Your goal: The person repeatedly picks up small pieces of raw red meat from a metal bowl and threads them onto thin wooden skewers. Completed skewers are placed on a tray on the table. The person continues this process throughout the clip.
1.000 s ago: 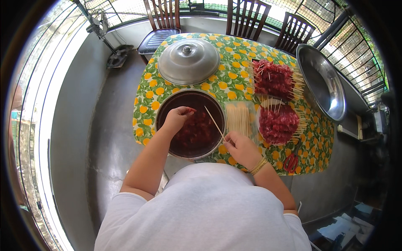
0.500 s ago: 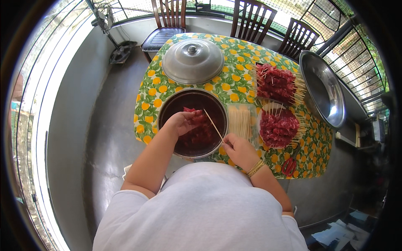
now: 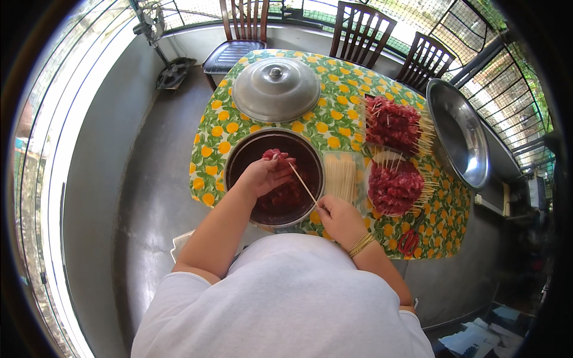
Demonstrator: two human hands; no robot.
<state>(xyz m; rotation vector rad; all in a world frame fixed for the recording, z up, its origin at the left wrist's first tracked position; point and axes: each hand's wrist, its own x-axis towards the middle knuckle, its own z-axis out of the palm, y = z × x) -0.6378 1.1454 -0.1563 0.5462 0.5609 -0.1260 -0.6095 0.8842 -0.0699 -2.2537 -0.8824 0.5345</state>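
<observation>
Over a large round pot (image 3: 230, 156) of dark marinade, my left hand (image 3: 265, 178) is closed on a piece of raw red meat (image 3: 278, 156). My right hand (image 3: 339, 216) pinches the lower end of a bamboo skewer (image 3: 303, 184). The skewer slants up and left, its far end at the meat by my left fingers; whether it has pierced the meat I cannot tell. More meat lies in the liquid, partly hidden beneath my left hand. Beside the pot, to the right, bare skewers (image 3: 340, 176) lie in a clear plastic container (image 3: 360, 161).
Two stacks of skewered meat, a far one (image 3: 392, 123) and a near one (image 3: 394, 188), stand at the right. Red-handled scissors (image 3: 408, 243) lie near the front edge. A domed metal lid (image 3: 276, 89) sits behind the pot, a big steel basin (image 3: 458, 134) at far right.
My left hand has turned and lifted the meat slightly, so more of it shows above the fingers. The skewer's far end has come to the meat. My right hand has barely moved.
</observation>
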